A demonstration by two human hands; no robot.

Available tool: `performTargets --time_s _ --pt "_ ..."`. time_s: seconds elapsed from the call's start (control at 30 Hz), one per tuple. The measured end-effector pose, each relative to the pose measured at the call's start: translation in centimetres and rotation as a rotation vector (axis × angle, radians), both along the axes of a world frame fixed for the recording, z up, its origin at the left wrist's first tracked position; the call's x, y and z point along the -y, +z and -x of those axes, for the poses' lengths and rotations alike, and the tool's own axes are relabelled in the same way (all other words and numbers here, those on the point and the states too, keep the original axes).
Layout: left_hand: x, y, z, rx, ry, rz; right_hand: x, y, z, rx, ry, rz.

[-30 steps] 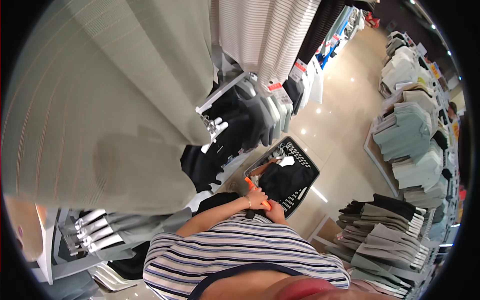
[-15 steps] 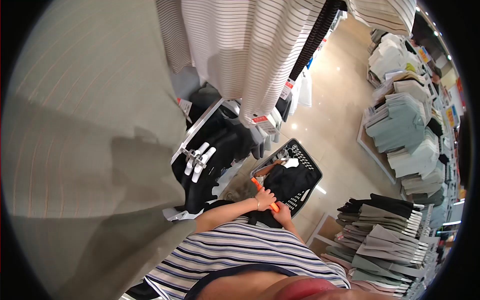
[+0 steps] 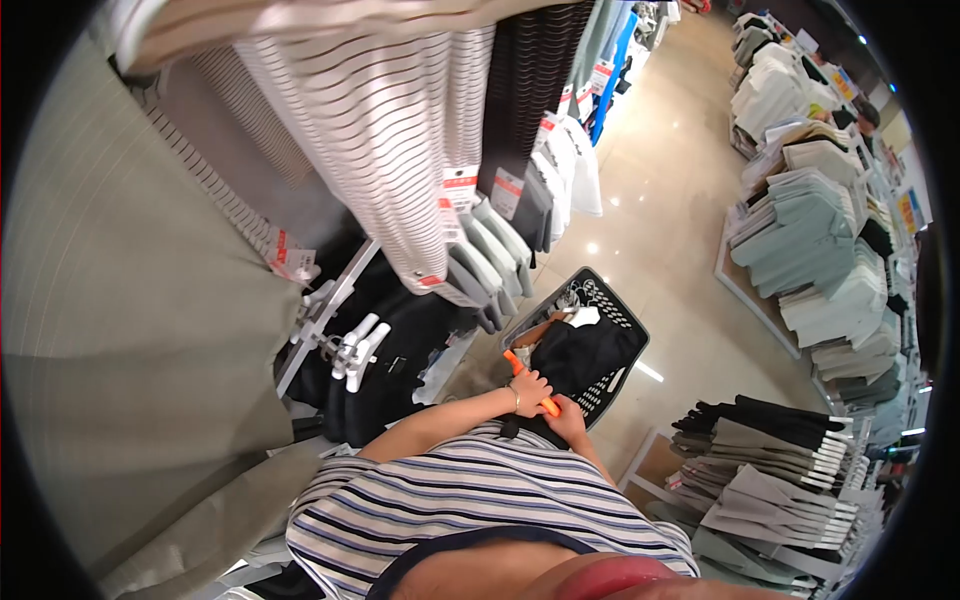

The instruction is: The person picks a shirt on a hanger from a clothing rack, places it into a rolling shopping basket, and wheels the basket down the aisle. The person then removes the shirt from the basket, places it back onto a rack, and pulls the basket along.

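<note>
My left hand [image 3: 531,392] is closed around an orange handle [image 3: 513,361], its fingers wrapped over the bar. Close beside it, my right hand [image 3: 566,416] is curled at the handle's lower end, partly hiding it. Just past the hands is a dark perforated shopping basket [image 3: 630,317]. Folded black cloth [image 3: 585,355] fills much of the basket, with a small white piece [image 3: 583,317] on top. Something brown shows along its left side.
Striped garments [image 3: 385,150] with price tags hang close at upper left. Below them, white hangers [image 3: 360,350] sit on a metal rail above black clothes. To the right stand racks of pale shirts [image 3: 800,245] and folded trousers [image 3: 765,500]. A shiny tiled floor [image 3: 640,200] runs between.
The striped garments, rail and white hangers have shifted left and down in view, showing more tagged clothes behind. Both hands stay on the handle, and the basket keeps nearly the same place.
</note>
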State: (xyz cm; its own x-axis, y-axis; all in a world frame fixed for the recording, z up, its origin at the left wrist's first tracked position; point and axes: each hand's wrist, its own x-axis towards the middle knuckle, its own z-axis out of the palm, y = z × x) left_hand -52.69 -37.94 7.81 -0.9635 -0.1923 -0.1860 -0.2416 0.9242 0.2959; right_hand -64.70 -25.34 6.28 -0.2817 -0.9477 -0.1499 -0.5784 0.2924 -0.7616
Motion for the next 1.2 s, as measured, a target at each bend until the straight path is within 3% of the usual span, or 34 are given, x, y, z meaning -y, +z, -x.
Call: performTargets --time_s 0.17,0.27,0.53,0.63,0.77,0.9,1.0,1.2 --pt "2.9 -1.6 5.4 0.228 -0.094 -0.038 1.6 -0.2 3.8 -0.037 0.018 0.109" --pt "4.4 0.8 8.2 0.328 -0.159 -0.054 2.6 -0.5 6.2 -0.03 0.031 0.126" --pt "6.7 -2.1 12.3 -0.058 -0.055 -0.127 5.3 -0.7 13.5 -0.07 0.111 0.096" --pt "7.0 -3.2 13.5 -0.462 0.027 -0.136 6.6 -0.9 15.9 -0.091 0.147 0.078" --pt "8.3 -3.3 16.5 -0.38 0.067 -0.121 8.5 -1.0 19.3 -0.054 0.155 -0.007" --pt "11.0 -3.0 20.2 -0.188 0.083 -0.262 10.7 -0.4 22.7 -0.086 0.136 -0.075" --pt "14.1 -2.6 23.6 0.036 -0.005 -0.36 12.4 -0.1 24.9 -0.14 0.125 -0.083" --pt "17.9 -2.1 28.1 0.159 -0.065 -0.466 15.8 0.1 28.6 -0.234 0.1 -0.194"
